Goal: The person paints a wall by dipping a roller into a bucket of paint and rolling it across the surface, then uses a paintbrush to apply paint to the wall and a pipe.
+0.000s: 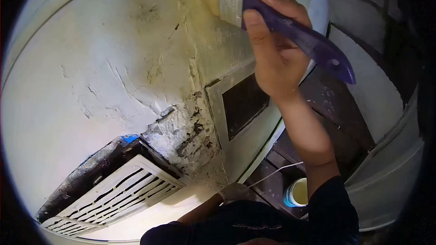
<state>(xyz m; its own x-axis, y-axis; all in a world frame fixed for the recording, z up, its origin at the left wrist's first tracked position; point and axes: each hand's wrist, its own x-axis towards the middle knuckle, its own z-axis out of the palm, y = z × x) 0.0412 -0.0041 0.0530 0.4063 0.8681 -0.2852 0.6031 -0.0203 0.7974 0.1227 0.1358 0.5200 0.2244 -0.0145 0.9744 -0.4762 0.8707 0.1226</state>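
Observation:
My right hand [279,47] is raised at the upper right, its fingers wrapped round the purple handle of a wide paintbrush [297,34]. The pale bristles touch or nearly touch the wall [136,54] near its inner corner. Below the brush the plaster is cracked, with a rough broken patch [181,131] beside the vent opening. Low in the view, my left hand [235,192] looks pale, as if gloved, and lies near the wall's foot; its fingers are too indistinct to read.
A white slatted grille [122,195] is at the lower left, with blue tape [130,139] above it. A dark framed opening [245,104] is in the right-hand wall. An open paint container [297,193] stands on dark boards near a white cable [277,171].

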